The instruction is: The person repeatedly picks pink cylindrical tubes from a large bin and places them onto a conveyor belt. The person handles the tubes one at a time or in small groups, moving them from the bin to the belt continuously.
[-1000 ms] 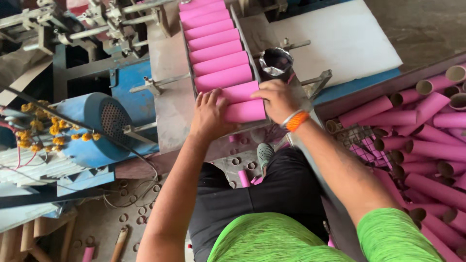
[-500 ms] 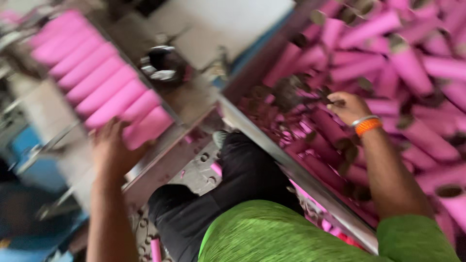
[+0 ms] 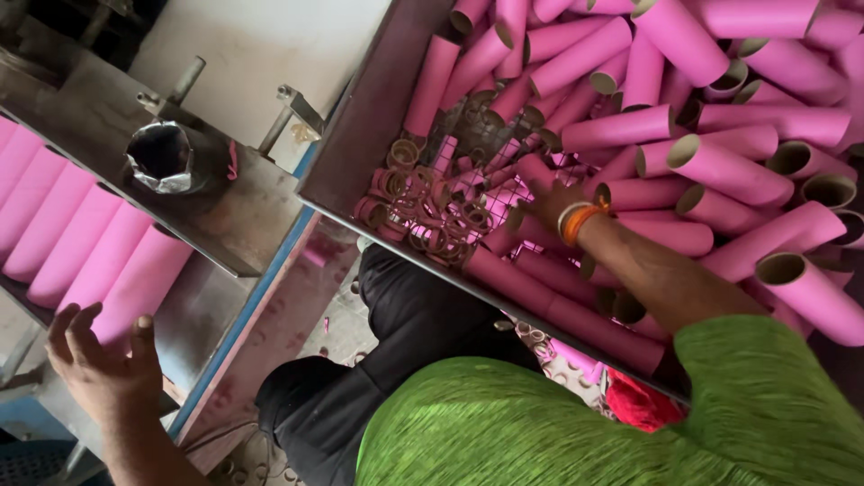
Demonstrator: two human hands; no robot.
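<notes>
Right hand point(image 3: 551, 200) is buried among pink cardboard tubes point(image 3: 720, 171) in the metal bin point(image 3: 360, 135); grip indeterminable. Left hand point(image 3: 99, 364), fingers spread, empty, rests by the tube row point(image 3: 81, 243) on the steel machine tray point(image 3: 234, 234).

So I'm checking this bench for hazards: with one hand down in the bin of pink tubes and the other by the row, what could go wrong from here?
The right hand reaches into the loosely heaped pink tubes; pulling one out could make others roll or slide. Small cut rings lie where it reaches and might snag fingers. The left hand sits by the row of tubes and could nudge the end one askew.
</notes>
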